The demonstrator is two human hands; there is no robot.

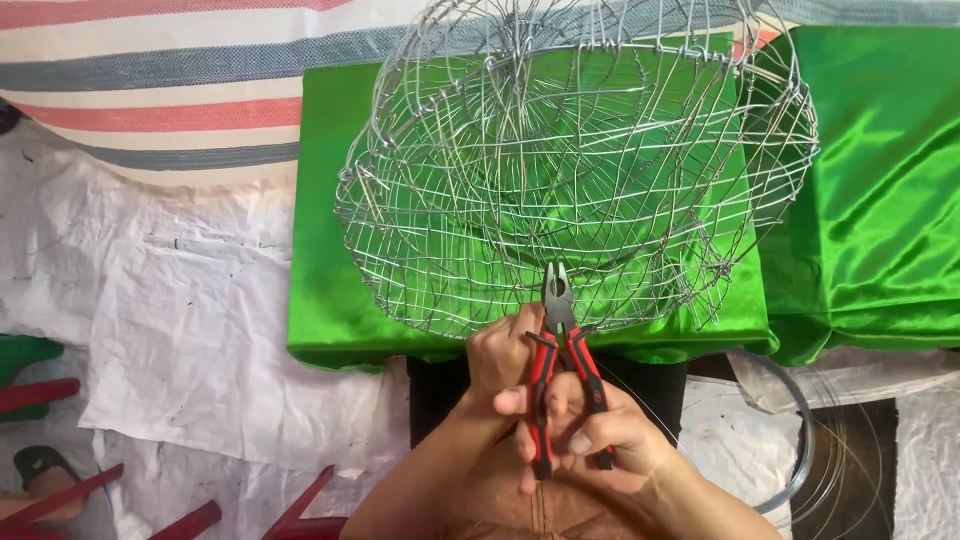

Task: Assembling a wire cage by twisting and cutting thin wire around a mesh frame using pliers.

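Note:
A round basket of woven silver wire (580, 170) lies on a block covered in shiny green cloth (330, 290). My right hand (600, 430) grips the red-and-black handles of a pair of pliers (560, 360), whose jaws touch the basket's near rim. My left hand (505, 355) is closed at the rim just left of the pliers, holding the wire there. Both hands sit close together in front of my body.
A second green-covered block (880, 200) stands at the right. A coil of thin wire (800, 440) lies at the lower right. Crumpled white sheeting (180, 310) covers the floor at the left, with red tool handles (60, 490) at the lower left. A striped cloth (170, 90) lies behind.

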